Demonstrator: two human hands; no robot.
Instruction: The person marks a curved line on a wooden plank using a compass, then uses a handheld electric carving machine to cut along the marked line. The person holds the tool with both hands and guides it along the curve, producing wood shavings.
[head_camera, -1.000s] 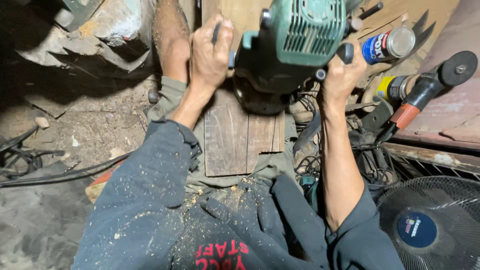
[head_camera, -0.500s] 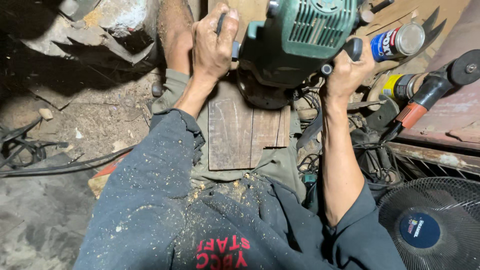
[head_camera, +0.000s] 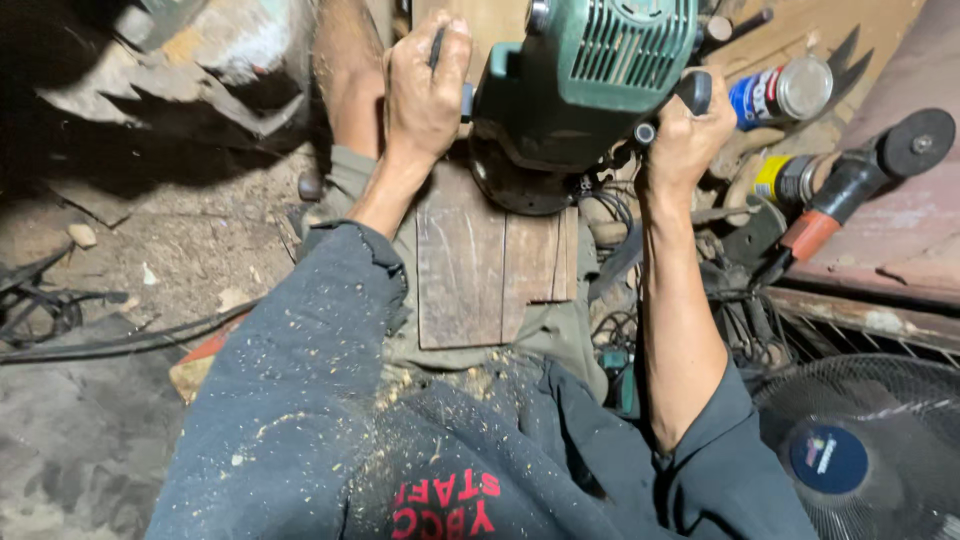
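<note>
A green power router (head_camera: 590, 85) stands on a wooden board (head_camera: 490, 265) that lies across my lap. My left hand (head_camera: 425, 85) grips the tool's left handle. My right hand (head_camera: 685, 135) grips its right black handle. The round base of the tool rests on the far part of the board. Sawdust covers my dark sleeves and shirt.
An angle grinder (head_camera: 850, 185) with a red and black body lies at the right, beside a blue spray can (head_camera: 780, 92) and a yellow can (head_camera: 785, 178). A floor fan (head_camera: 860, 450) stands at bottom right. Black cables (head_camera: 90, 335) run over the dirty floor at left.
The router and both hands sit slightly higher and further right in view; the camera has shifted a little. Both grips stay the same.
</note>
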